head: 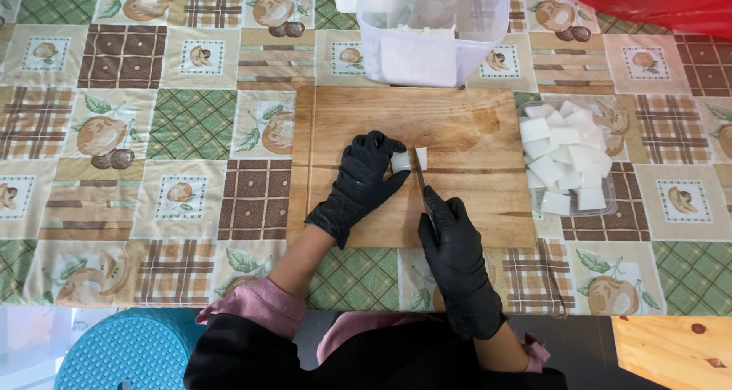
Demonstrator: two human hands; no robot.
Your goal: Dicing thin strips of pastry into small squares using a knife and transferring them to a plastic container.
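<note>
A tray [610,199] off the board's [473,123] right edge is heaped with cubes, while the left hand [358,184] pinches the last block [402,161] and the right hand [454,256] grips a knife [418,175] mid-cut.

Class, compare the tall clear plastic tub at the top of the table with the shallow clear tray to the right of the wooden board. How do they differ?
The tall clear plastic tub has high walls; the shallow clear tray is low. The tub looks mostly empty, with white material near its bottom; the tray is heaped with cut white cubes. The tub stands beyond the wooden cutting board, the tray beside it. Both are transparent and rest on the patterned tablecloth.
</note>
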